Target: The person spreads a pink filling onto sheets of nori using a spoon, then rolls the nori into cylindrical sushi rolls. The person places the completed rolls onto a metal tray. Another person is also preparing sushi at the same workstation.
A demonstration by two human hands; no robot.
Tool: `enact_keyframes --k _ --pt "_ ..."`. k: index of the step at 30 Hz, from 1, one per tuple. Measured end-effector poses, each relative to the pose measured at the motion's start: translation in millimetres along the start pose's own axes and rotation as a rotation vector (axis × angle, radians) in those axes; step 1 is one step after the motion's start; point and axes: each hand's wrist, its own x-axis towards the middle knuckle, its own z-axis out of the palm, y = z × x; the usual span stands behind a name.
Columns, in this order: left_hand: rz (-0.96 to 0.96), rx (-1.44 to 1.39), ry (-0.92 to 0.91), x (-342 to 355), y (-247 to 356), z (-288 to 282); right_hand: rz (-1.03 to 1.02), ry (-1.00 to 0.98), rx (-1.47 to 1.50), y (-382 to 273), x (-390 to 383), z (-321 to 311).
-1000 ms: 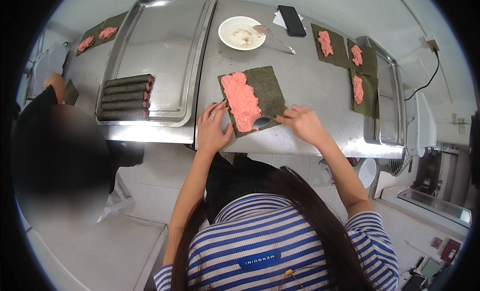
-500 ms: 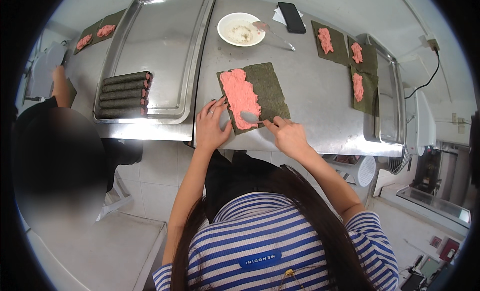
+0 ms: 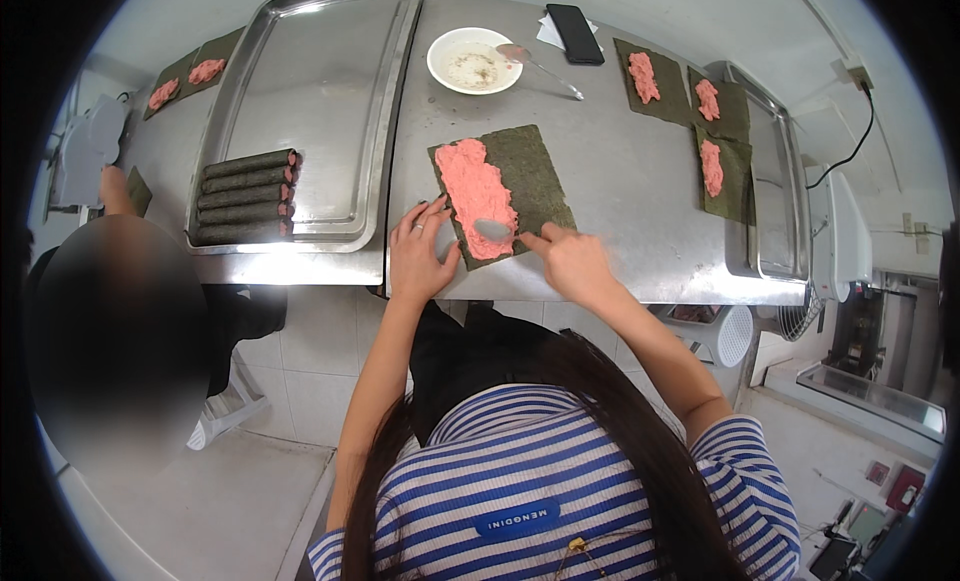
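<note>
A seaweed sheet (image 3: 535,181) lies on the steel table, with a thick layer of pink paste (image 3: 466,181) over its left half. My left hand (image 3: 422,249) rests with fingers apart at the sheet's lower left edge. My right hand (image 3: 572,266) grips a spoon (image 3: 492,230) by its handle, and the bowl of the spoon lies on the lower part of the paste. Behind the sheet stands a white bowl (image 3: 462,56) of pale liquid, a second spoon (image 3: 548,79) resting across its rim.
Left: a steel tray (image 3: 295,81) with several dark rolls (image 3: 243,201), more sheets with paste (image 3: 205,69), and a co-worker (image 3: 115,311). Right: seaweed sheets with paste (image 3: 645,76), another tray (image 3: 778,181). A phone (image 3: 573,33) lies at the back. A striped shirt fills the bottom.
The spoon has moved from the right edge of the paste leftward onto it. My right hand has shifted left and down with it. The co-worker's hand at left has moved.
</note>
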Motion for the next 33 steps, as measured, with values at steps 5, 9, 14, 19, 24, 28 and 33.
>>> enact_keyframes --k 5,9,14,19,24,28,33 --pt "0.005 0.006 0.016 -1.3 -4.0 3.7 -0.067 -0.022 0.029 -12.6 -13.3 9.7" --pt "-0.003 0.005 0.013 -1.5 -3.7 1.9 -0.066 -0.072 0.136 -8.2 -6.0 -20.4" --pt "-0.006 -0.001 0.014 0.2 -0.7 0.6 0.062 -0.009 0.139 10.5 17.5 -23.3" --pt "-0.01 -0.002 0.013 0.1 -1.7 2.0 -0.01 -0.13 0.128 4.1 13.5 -7.2" --pt "-0.014 -0.002 0.013 0.0 -1.6 0.9 -0.131 -0.006 0.073 28.6 19.6 -12.4" --pt "-0.023 0.006 0.009 -0.3 -0.7 1.1 -0.199 0.143 -0.004 57.0 41.6 0.8" --pt "-0.017 -0.013 0.021 0.5 0.0 0.7 -0.18 0.215 0.015 76.7 79.0 14.5"
